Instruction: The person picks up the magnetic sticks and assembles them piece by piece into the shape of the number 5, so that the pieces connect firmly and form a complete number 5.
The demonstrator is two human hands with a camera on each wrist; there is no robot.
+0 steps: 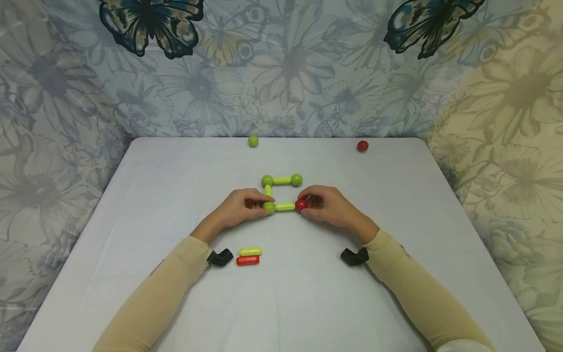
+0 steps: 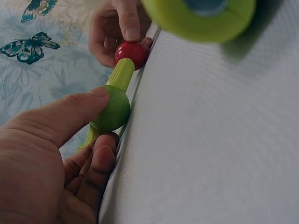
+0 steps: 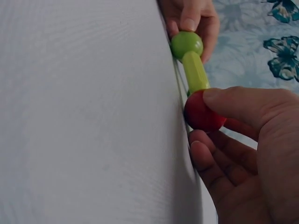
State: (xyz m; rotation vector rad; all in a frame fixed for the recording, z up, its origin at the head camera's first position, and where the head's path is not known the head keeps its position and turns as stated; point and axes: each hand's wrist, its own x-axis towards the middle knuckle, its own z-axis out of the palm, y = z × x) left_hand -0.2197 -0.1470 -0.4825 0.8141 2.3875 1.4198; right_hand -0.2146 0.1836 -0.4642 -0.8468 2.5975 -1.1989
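Observation:
On the white table lies a joined shape of green balls and yellow-green rods, open on its right side. My left hand [image 1: 243, 205] pinches the near left green ball [image 1: 269, 209] between thumb and fingers. From that ball a yellow-green rod [image 1: 285, 207] runs right to a red ball [image 1: 301, 205], which my right hand [image 1: 327, 206] pinches. Another rod [image 1: 268, 190], partly behind the left fingers, leads back to a green ball [image 1: 267, 181]. A far rod [image 1: 282, 180] joins that one to a green ball [image 1: 296, 180] on the right.
Nearer on the white table [image 1: 308, 303] lie a loose yellow-green rod [image 1: 250, 251] and a red rod [image 1: 248, 260], side by side. Along the far edge sit a loose green ball [image 1: 253, 141] and a loose red ball [image 1: 362, 146]. Flowered cloth [image 1: 290, 88] hangs behind the table.

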